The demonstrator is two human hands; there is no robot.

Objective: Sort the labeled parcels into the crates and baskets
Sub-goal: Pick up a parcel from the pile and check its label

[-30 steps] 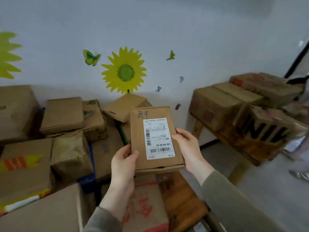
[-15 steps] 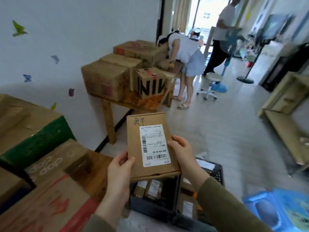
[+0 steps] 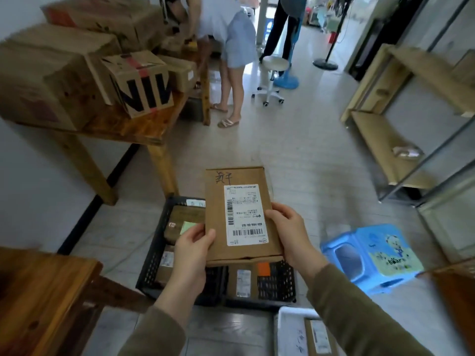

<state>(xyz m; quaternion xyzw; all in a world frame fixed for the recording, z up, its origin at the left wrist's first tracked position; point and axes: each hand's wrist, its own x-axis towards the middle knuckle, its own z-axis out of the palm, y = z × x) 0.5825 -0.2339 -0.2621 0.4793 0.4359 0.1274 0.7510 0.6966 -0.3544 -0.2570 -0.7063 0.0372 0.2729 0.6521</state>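
I hold a flat brown cardboard parcel [image 3: 218,222] with a white barcode label and handwriting at its top. My left hand [image 3: 191,249] grips its lower left edge, thumb on top. My right hand [image 3: 289,232] grips its right edge. The parcel hangs above two black plastic crates [image 3: 151,255] on the floor, both holding several labeled parcels. A white basket [image 3: 284,330] with one labeled parcel sits at the bottom right, partly hidden by my right sleeve.
A wooden table [image 3: 128,127] at upper left carries large cartons. Another wooden table corner [image 3: 43,286] is at lower left. A blue plastic stool [image 3: 372,255] lies right of the crates. Two people [image 3: 226,37] stand beyond, near a white swivel stool [image 3: 271,78]. Wooden shelves [image 3: 380,129] line the right.
My view has swung right and down from the wall of stacked cartons to the floor. The parcel stays in both hands and now hangs over the black crates.
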